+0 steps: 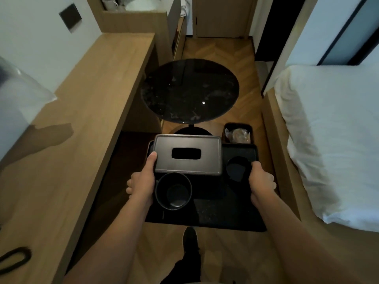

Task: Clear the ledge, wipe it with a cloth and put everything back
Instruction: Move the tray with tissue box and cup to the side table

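Hands: two, left hand (143,179) and right hand (261,181).
Trays: one black tray (207,212).
Tissue boxes: one dark tissue box (187,154).
Cups: one black cup (173,191).
Coasters: one round dark coaster (238,169), blurred.
Round tables: one black table (189,90).
Ledges: one wooden ledge (82,111).
Bins: one waste bin (238,133).
Beds: one white bed (332,130).

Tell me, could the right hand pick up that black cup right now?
Probably not: the right hand grips the tray edge, as the left hand does opposite. The black cup stands uncovered, but letting go might tip the tray.
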`<action>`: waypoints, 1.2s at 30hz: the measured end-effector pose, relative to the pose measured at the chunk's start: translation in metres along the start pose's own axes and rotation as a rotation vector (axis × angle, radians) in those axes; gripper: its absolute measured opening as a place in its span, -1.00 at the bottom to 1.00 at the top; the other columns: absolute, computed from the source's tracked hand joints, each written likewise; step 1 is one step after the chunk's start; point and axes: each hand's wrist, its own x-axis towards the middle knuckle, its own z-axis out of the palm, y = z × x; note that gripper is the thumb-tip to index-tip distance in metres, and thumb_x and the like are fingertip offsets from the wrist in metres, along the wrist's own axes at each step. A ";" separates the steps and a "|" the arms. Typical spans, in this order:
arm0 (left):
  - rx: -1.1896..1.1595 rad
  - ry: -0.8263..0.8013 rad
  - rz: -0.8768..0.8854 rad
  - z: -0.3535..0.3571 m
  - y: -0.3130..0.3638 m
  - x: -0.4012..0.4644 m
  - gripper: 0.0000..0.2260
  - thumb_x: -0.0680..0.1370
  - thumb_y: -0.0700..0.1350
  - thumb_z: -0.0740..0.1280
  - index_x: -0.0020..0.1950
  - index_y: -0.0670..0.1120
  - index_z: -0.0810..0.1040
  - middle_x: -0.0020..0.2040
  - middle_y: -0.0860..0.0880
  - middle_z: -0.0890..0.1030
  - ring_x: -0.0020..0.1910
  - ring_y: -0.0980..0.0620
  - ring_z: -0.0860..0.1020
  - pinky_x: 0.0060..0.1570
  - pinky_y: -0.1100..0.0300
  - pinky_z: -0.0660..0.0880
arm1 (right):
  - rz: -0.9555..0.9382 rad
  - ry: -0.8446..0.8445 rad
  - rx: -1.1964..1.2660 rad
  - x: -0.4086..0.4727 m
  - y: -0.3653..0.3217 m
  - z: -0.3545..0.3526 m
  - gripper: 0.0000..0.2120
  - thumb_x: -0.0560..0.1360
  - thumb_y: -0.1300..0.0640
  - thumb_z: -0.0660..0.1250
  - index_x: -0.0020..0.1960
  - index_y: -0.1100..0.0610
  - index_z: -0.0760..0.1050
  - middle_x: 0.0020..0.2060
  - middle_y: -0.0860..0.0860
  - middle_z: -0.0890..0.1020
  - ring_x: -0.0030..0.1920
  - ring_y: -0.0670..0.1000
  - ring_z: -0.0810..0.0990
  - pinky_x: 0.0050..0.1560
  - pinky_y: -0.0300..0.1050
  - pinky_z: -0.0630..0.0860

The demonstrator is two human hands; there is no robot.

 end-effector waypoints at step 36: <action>-0.012 -0.047 -0.128 0.199 0.274 0.381 0.20 -0.11 0.73 0.29 0.36 0.04 0.54 0.34 -0.04 0.55 0.28 -0.22 0.52 0.28 -0.20 0.45 | -0.023 -0.107 0.082 0.255 -0.326 0.277 -0.32 0.49 -0.18 0.39 0.48 0.15 0.34 0.41 0.14 0.41 0.36 0.19 0.42 0.39 0.07 0.39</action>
